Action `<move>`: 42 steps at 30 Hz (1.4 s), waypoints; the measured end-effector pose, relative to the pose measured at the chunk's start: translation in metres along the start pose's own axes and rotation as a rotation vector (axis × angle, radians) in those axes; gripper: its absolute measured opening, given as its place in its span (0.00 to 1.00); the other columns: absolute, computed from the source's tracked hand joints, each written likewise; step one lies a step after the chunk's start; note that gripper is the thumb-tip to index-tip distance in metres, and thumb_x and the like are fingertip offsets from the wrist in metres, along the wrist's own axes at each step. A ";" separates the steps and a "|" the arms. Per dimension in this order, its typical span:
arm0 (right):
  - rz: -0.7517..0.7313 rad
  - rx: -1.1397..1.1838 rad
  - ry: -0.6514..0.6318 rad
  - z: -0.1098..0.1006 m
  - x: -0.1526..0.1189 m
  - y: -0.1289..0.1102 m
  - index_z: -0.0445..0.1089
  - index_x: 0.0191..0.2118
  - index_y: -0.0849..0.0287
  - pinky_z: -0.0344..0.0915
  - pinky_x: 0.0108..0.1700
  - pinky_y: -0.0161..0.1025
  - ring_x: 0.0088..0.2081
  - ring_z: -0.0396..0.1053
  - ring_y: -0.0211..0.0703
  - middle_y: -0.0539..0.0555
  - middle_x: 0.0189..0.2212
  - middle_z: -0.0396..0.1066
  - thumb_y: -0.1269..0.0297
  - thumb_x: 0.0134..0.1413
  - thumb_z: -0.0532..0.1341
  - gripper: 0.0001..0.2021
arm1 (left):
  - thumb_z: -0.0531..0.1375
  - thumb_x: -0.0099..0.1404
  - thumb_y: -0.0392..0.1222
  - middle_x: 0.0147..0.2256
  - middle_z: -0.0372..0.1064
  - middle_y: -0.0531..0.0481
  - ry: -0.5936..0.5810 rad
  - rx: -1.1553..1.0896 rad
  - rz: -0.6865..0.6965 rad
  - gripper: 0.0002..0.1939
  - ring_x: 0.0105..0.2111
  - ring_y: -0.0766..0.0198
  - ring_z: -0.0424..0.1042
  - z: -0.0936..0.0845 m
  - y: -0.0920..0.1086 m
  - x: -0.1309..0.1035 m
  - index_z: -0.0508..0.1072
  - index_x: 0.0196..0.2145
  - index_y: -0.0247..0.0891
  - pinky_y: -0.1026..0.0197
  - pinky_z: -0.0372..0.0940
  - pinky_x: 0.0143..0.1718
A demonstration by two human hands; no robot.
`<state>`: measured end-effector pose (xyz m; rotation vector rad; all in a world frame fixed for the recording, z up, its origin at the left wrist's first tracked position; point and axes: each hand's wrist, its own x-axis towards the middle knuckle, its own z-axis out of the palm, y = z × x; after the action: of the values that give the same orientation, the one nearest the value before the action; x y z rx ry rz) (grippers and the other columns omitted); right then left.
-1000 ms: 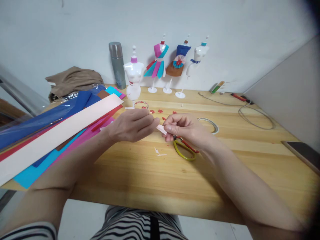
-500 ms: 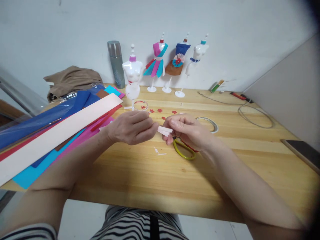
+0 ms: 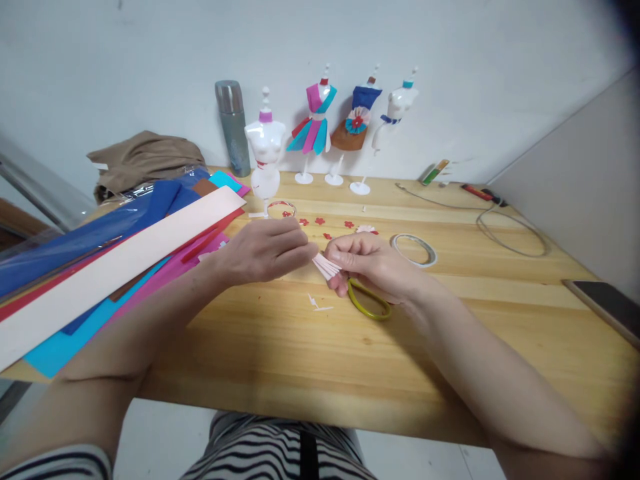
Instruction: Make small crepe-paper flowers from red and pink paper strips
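Note:
Between my two hands is a small pale pink strip piece (image 3: 327,266), its narrow strips fanned out. My left hand (image 3: 270,251) is closed on its left end, the fingertips partly hidden behind the knuckles. The thumb and fingers of my right hand (image 3: 367,263) pinch its right side. Scissors with a yellow-green handle (image 3: 369,308) lie under and beside my right hand, their blades hidden. White scraps (image 3: 319,305) rest on the wood just below the piece. Red flower shapes (image 3: 320,221) are scattered beyond my hands.
Coloured sheets (image 3: 125,253) are piled at the left. A bare white mannequin (image 3: 265,143) and three more mannequins stand at the back beside a flask (image 3: 233,130). A tape roll (image 3: 414,251), a cable (image 3: 493,235) and a phone (image 3: 603,307) lie to the right.
The strips of the pale pink piece are more spread out. My left hand has turned slightly and its fingers are straighter. My right hand has shifted slightly left, uncovering a pale pink flower shape.

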<state>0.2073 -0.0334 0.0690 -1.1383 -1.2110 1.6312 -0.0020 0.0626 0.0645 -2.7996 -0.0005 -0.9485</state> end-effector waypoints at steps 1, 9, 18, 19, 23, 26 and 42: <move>0.005 0.002 -0.007 0.000 0.000 0.000 0.71 0.22 0.61 0.63 0.22 0.31 0.17 0.67 0.33 0.52 0.18 0.73 0.45 0.39 0.73 0.23 | 0.47 0.75 0.41 0.28 0.68 0.51 -0.027 -0.006 -0.023 0.13 0.31 0.65 0.68 0.001 0.000 -0.001 0.69 0.37 0.41 0.62 0.65 0.35; -0.042 -0.098 0.039 0.003 0.001 -0.001 0.71 0.25 0.61 0.63 0.24 0.30 0.20 0.66 0.31 0.49 0.19 0.70 0.45 0.39 0.74 0.23 | 0.43 0.76 0.44 0.28 0.68 0.49 -0.113 0.003 -0.071 0.19 0.31 0.65 0.67 0.002 0.000 -0.001 0.70 0.34 0.40 0.61 0.63 0.33; -0.418 -0.431 0.392 0.006 0.000 0.000 0.70 0.30 0.55 0.67 0.34 0.39 0.29 0.68 0.39 0.51 0.27 0.71 0.52 0.53 0.66 0.13 | 0.47 0.73 0.35 0.25 0.66 0.53 -0.004 0.129 -0.060 0.14 0.27 0.67 0.65 0.003 0.003 0.001 0.69 0.32 0.38 0.64 0.58 0.29; -0.514 -0.539 0.445 0.008 -0.002 -0.001 0.70 0.32 0.55 0.67 0.35 0.41 0.31 0.69 0.41 0.52 0.29 0.72 0.54 0.54 0.65 0.10 | 0.48 0.72 0.34 0.24 0.66 0.53 0.001 0.153 -0.075 0.13 0.27 0.67 0.65 0.004 0.004 0.002 0.69 0.32 0.37 0.64 0.57 0.28; -0.741 -0.875 0.426 0.013 -0.007 0.000 0.70 0.42 0.53 0.68 0.35 0.44 0.38 0.71 0.47 0.58 0.42 0.74 0.60 0.54 0.65 0.10 | 0.53 0.70 0.37 0.27 0.72 0.50 -0.142 0.157 -0.288 0.10 0.29 0.64 0.70 0.003 0.014 0.008 0.72 0.33 0.36 0.64 0.57 0.28; -0.825 -1.006 0.462 0.015 -0.008 0.004 0.69 0.44 0.53 0.69 0.36 0.47 0.43 0.72 0.52 0.61 0.50 0.72 0.62 0.56 0.64 0.09 | 0.55 0.69 0.39 0.26 0.73 0.51 -0.190 0.061 -0.438 0.11 0.27 0.65 0.69 0.002 0.021 0.011 0.74 0.32 0.35 0.65 0.55 0.27; -0.696 -0.818 0.551 0.012 -0.001 0.007 0.70 0.35 0.52 0.69 0.36 0.45 0.43 0.72 0.50 0.59 0.48 0.73 0.63 0.57 0.64 0.02 | 0.52 0.71 0.37 0.25 0.71 0.50 -0.117 0.124 -0.468 0.12 0.27 0.63 0.70 0.000 0.029 0.012 0.72 0.32 0.34 0.63 0.59 0.28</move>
<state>0.1954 -0.0394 0.0643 -1.2944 -1.6671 0.2444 0.0091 0.0336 0.0665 -2.7824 -0.7307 -0.8308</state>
